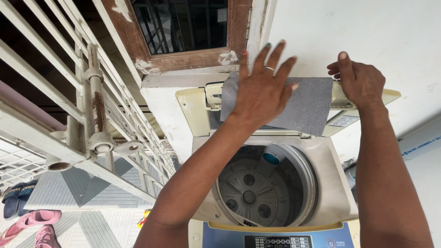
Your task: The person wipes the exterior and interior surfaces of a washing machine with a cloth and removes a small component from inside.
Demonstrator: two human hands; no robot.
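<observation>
A grey cloth (308,106) hangs over the top edge of the raised lid (196,110) of a top-loading washing machine (331,183). My left hand (262,87) lies flat on the cloth with its fingers spread, a ring on one finger. My right hand (359,81) pinches the cloth's upper right corner at the lid's edge. Below both arms the round drum (268,186) stands uncovered, and nothing shows inside it. The blue control panel (275,238) runs along the machine's near edge.
A white metal gate (87,110) stands at the left. Above the machine is a white wall with a wood-framed barred window (183,27). Pink and dark sandals (27,216) lie on the tiled floor at the lower left.
</observation>
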